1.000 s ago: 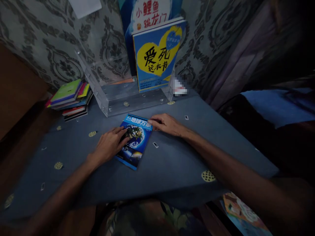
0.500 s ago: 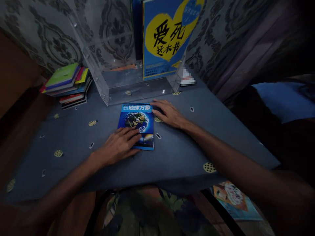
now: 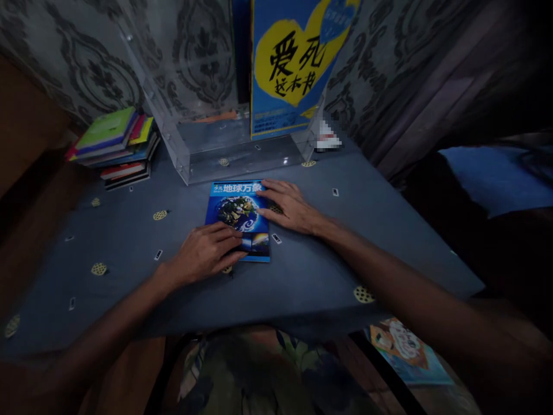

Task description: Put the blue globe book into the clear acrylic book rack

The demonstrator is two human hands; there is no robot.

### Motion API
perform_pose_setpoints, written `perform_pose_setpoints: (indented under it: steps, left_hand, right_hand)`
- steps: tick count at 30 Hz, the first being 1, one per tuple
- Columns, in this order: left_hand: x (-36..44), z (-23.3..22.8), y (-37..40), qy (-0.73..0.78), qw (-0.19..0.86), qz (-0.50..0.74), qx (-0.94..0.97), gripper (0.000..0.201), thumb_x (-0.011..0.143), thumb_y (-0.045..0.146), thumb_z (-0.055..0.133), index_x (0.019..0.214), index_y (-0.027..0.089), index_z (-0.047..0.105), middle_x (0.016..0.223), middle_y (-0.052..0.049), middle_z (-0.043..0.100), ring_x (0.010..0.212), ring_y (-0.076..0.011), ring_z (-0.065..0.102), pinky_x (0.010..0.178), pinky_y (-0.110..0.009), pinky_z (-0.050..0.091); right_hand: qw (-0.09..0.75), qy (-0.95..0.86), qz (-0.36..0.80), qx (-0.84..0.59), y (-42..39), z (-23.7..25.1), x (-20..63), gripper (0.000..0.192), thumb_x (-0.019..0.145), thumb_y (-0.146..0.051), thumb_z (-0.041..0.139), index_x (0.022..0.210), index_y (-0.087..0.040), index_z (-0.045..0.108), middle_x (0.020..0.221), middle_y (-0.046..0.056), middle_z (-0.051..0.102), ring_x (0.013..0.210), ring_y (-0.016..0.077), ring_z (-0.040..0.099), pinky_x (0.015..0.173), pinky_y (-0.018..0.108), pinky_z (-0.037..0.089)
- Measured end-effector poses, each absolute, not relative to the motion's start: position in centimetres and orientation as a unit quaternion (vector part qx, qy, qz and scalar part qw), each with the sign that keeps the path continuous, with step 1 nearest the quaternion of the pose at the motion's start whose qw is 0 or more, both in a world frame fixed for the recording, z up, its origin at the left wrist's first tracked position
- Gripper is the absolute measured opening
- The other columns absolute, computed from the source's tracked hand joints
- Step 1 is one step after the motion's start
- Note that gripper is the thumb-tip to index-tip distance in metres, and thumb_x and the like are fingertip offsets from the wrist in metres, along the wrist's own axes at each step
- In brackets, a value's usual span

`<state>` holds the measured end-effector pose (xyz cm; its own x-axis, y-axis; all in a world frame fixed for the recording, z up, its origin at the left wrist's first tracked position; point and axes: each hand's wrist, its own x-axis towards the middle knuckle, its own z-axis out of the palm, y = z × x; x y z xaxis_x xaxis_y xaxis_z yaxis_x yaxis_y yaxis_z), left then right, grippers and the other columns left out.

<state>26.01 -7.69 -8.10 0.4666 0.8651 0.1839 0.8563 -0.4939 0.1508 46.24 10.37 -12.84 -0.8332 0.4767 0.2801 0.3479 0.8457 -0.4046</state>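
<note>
A blue book (image 3: 235,210) with a globe on its cover lies face up on the cloth-covered table, in front of the clear stand. Across its lower left part rests my left hand (image 3: 207,251), fingers stretched out and hiding that corner. My right hand (image 3: 291,207) lies open at the book's upper right edge, its fingertips over the cover's border. Neither hand is wrapped round the book.
A clear acrylic stand (image 3: 239,164) stands at the back, holding an upright blue book with a yellow heart (image 3: 285,75). Stacked books (image 3: 114,144) sit at the back left. A picture book (image 3: 408,351) lies below the table, lower right.
My right hand has moved slightly left and down, its fingers now further over the book's cover. My left hand stays on the lower left part. The view has shifted a little.
</note>
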Motion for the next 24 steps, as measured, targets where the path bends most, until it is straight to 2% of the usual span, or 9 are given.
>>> perform_pose_setpoints:
  steps: [4, 8, 11, 18, 22, 24]
  left_hand:
    - [24.6, -9.6, -6.7, 0.566, 0.002, 0.153, 0.81, 0.035, 0.102, 0.034, 0.05, 0.13, 0.016, 0.061, 0.134, -0.014, 0.064, 0.13, -0.0269, 0.057, 0.108, -0.049, 0.049]
    - [22.6, -11.5, -4.9, 0.609, 0.001, 0.168, 0.776, 0.043, 0.103, 0.034, 0.045, 0.14, 0.014, 0.052, 0.149, -0.017, 0.051, 0.142, -0.027, 0.045, 0.118, -0.05, 0.039]
    - [21.4, -12.1, -3.2, 0.644, 0.013, 0.163, 0.747, 0.046, 0.103, 0.035, 0.043, 0.142, 0.013, 0.049, 0.154, -0.017, 0.046, 0.146, -0.0258, 0.039, 0.12, -0.048, 0.035]
    - [21.5, -12.2, -2.0, 0.711, -0.023, 0.125, 0.691, 0.051, 0.103, 0.036, 0.045, 0.146, 0.009, 0.047, 0.155, -0.021, 0.043, 0.147, -0.0309, 0.037, 0.12, -0.047, 0.032]
    - [22.1, -12.2, -2.3, 0.718, -0.031, 0.126, 0.684, 0.05, 0.102, 0.035, 0.046, 0.145, 0.011, 0.048, 0.152, -0.02, 0.047, 0.146, -0.0309, 0.039, 0.118, -0.048, 0.034]
    - [22.2, -12.2, -2.4, 0.718, -0.016, 0.144, 0.681, 0.049, 0.101, 0.034, 0.047, 0.144, 0.01, 0.05, 0.152, -0.02, 0.048, 0.145, -0.0308, 0.04, 0.119, -0.048, 0.033]
  right_hand:
    - [0.165, -0.956, 0.131, -0.202, 7.6, -12.5, 45.4, 0.068, 0.096, -0.063, 0.044, 0.143, -0.015, 0.053, 0.153, 0.019, 0.048, 0.149, 0.0359, 0.031, 0.12, 0.063, 0.02]
    - [0.137, -0.973, 0.13, -0.13, 4.9, -12.6, 44.0, 0.076, 0.098, -0.065, 0.037, 0.151, -0.011, 0.042, 0.158, 0.019, 0.04, 0.152, 0.0327, 0.026, 0.123, 0.057, 0.021]
    - [0.117, -0.976, 0.124, -0.138, 5.4, -12.9, 43.0, 0.078, 0.099, -0.064, 0.033, 0.152, -0.007, 0.039, 0.16, 0.022, 0.035, 0.153, 0.0319, 0.023, 0.124, 0.055, 0.02]
    - [0.145, -0.927, 0.125, -0.322, 9.3, -13.7, 42.3, 0.075, 0.1, -0.06, 0.029, 0.153, -0.007, 0.037, 0.16, 0.025, 0.034, 0.151, 0.0353, 0.026, 0.12, 0.061, 0.024]
    - [0.131, -0.921, 0.114, -0.348, 6.3, -14.1, 43.4, 0.075, 0.101, -0.055, 0.03, 0.153, -0.002, 0.035, 0.161, 0.028, 0.029, 0.151, 0.0382, 0.026, 0.121, 0.061, 0.024]
    - [0.127, -0.927, 0.105, -0.336, 4.0, -14.2, 43.9, 0.074, 0.1, -0.055, 0.033, 0.153, -0.004, 0.036, 0.162, 0.027, 0.028, 0.152, 0.0394, 0.023, 0.121, 0.061, 0.023]
